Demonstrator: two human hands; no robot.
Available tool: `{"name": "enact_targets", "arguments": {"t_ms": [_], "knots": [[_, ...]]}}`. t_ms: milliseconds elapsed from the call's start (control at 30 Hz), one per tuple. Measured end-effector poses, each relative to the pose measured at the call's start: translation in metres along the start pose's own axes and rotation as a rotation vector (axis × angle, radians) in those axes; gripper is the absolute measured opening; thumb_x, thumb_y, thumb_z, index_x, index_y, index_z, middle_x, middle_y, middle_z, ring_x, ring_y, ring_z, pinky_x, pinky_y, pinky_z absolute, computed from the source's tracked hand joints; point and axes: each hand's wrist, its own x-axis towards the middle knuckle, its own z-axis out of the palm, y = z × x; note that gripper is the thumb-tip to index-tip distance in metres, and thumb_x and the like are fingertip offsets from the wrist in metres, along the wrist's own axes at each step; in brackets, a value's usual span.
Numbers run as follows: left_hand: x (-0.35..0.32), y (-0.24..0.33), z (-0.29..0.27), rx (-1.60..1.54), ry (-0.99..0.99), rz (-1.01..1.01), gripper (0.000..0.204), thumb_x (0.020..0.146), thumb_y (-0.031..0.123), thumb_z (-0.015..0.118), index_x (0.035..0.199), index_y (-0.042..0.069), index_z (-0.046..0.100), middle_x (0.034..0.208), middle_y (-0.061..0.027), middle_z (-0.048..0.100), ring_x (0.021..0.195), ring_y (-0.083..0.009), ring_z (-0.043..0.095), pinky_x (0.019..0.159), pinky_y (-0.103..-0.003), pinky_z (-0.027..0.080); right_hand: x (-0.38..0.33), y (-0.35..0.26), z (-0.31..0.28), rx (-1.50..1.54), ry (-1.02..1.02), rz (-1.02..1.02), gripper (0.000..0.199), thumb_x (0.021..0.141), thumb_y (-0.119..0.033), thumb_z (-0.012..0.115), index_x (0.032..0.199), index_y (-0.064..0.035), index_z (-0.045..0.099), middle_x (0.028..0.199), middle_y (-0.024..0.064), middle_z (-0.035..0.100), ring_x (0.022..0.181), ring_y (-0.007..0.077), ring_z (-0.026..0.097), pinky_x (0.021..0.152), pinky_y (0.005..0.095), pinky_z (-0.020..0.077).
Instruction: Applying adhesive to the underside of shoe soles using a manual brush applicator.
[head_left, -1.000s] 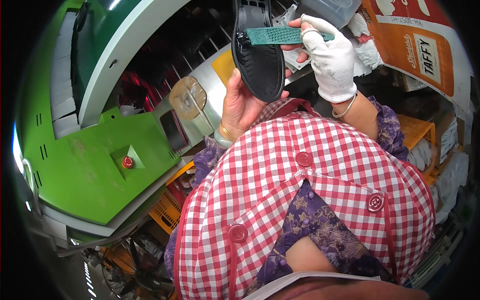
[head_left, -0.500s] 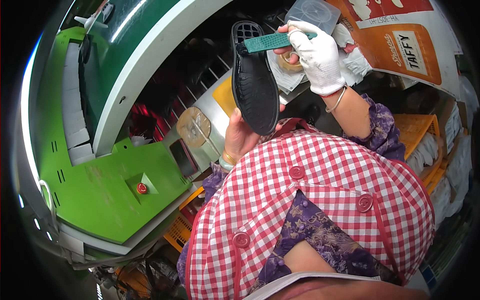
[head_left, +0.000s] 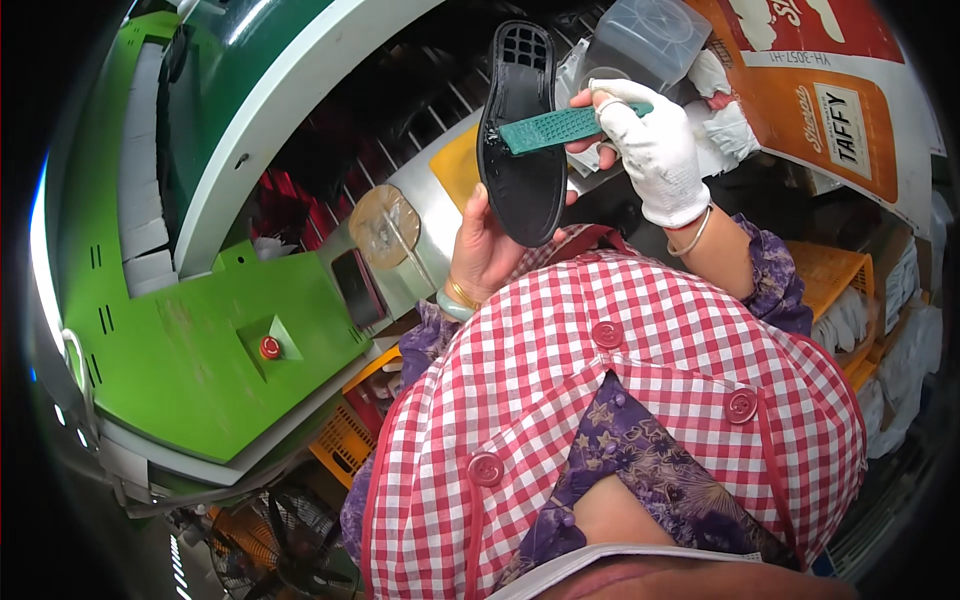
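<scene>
A black shoe sole (head_left: 523,195) stands tilted upright in my left hand (head_left: 478,252), its lower end gripped between thumb and fingers. A grid of open cells shows at the sole's far end, and its rim looks wet or shiny along the left. My right hand (head_left: 655,160), in a white glove that leaves some fingertips bare, is closed around a flat green brush (head_left: 555,128) with a textured handle. The brush's dark tip lies at the sole's left rim, below the grid; whether it presses there is hard to tell.
On the metal worktop lie a round tan lid with a stick (head_left: 385,226), a dark phone (head_left: 357,287) and a yellow sheet (head_left: 457,165). A clear plastic box (head_left: 650,40) stands behind my right hand. At left is a green machine (head_left: 200,370) with a red button.
The brush tip has moved nearer along the sole's left rim, away from the grid end. In the picture, sole and hands sit slightly farther right as the view shifts.
</scene>
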Motion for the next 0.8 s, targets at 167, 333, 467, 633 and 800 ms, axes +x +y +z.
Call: {"name": "enact_targets", "arguments": {"t_ms": [167,333,467,633,800], "knots": [[0.006,0.000,-0.003,-0.024,0.055,0.007,0.063,0.092,0.052,0.037,0.137,0.009,0.030,0.133,-0.0237,0.038,0.118,-0.0419,0.045,0.072,-0.045,0.057,-0.009,-0.004,0.004,-0.035,-0.048,0.072,0.020,0.092,-0.015,0.053,0.098,0.0013,0.061,0.080,0.0072,0.064,0.066,0.0091,0.064,0.051,0.0160,0.0459],[0.004,0.004,-0.008,-0.172,0.029,-0.014,0.060,0.095,0.053,0.027,0.131,0.007,0.038,0.126,-0.0183,0.048,0.111,-0.0324,0.052,0.072,-0.043,0.054,-0.020,-0.002,0.011,-0.133,-0.070,0.113,0.018,0.090,-0.016,0.054,0.095,-0.0019,0.064,0.071,0.0027,0.063,0.056,0.0030,0.054,0.045,0.0149,0.0353],[0.003,0.006,-0.013,-0.104,0.088,-0.014,0.059,0.095,0.054,0.025,0.128,0.009,0.043,0.119,-0.0137,0.055,0.101,-0.0279,0.058,0.067,-0.040,0.054,-0.023,-0.003,0.015,-0.171,-0.115,0.172,0.017,0.090,-0.014,0.054,0.095,-0.0020,0.064,0.068,0.0010,0.061,0.052,0.0001,0.047,0.044,0.0158,0.0322],[-0.003,0.010,-0.010,-0.006,0.152,-0.048,0.062,0.094,0.056,0.022,0.128,0.009,0.043,0.114,-0.0142,0.057,0.091,-0.0281,0.061,0.060,-0.033,0.053,-0.014,-0.016,0.020,-0.314,-0.285,0.217,0.023,0.091,-0.019,0.052,0.100,-0.0020,0.063,0.087,0.0062,0.065,0.066,0.0080,0.063,0.048,0.0159,0.0390],[-0.008,0.015,-0.021,0.015,0.107,-0.118,0.062,0.093,0.058,0.024,0.128,0.010,0.043,0.109,-0.0141,0.059,0.079,-0.0301,0.064,0.053,-0.030,0.051,0.007,-0.015,0.029,-0.467,-0.459,0.193,0.028,0.090,-0.026,0.052,0.104,-0.0034,0.062,0.078,0.0066,0.065,0.055,0.0049,0.055,0.046,0.0174,0.0379]]}}
